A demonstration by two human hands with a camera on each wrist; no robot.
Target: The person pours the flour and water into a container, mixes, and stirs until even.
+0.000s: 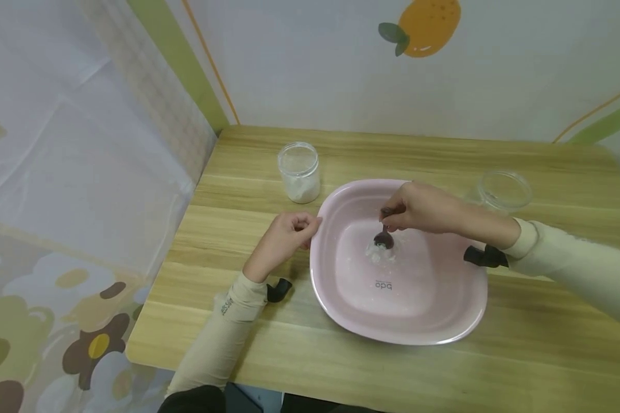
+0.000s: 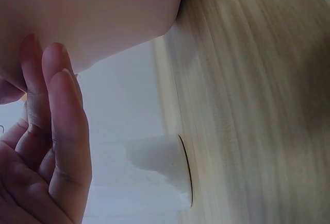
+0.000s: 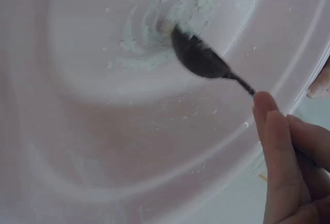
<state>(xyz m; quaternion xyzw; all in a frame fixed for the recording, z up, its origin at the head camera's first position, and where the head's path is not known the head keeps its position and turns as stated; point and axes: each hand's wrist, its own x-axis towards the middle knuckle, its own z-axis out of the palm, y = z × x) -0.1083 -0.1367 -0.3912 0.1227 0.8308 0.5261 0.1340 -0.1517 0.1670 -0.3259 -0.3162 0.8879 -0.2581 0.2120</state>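
A pink plastic basin [image 1: 418, 304] stands on the table, with clumps of white powdery paste [image 1: 376, 256] on its floor. My right hand [image 1: 418, 209] reaches over the basin and pinches the handle of a dark metal spoon [image 1: 384, 239]. The spoon's bowl is down at the white paste, as the right wrist view also shows. At the basin's left side, my left hand [image 1: 286, 238] grips the rim between thumb and fingers. In the left wrist view its fingers [image 2: 67, 116] lie against the basin's outer wall.
Behind my left hand stands a clear jar [image 1: 301, 178] partly filled with white powder, without a lid. Another clear jar [image 1: 503, 192] stands at the back right, partly hidden by my right forearm. A printed cloth wall borders the wooden table [image 1: 201, 321] behind and to the left.
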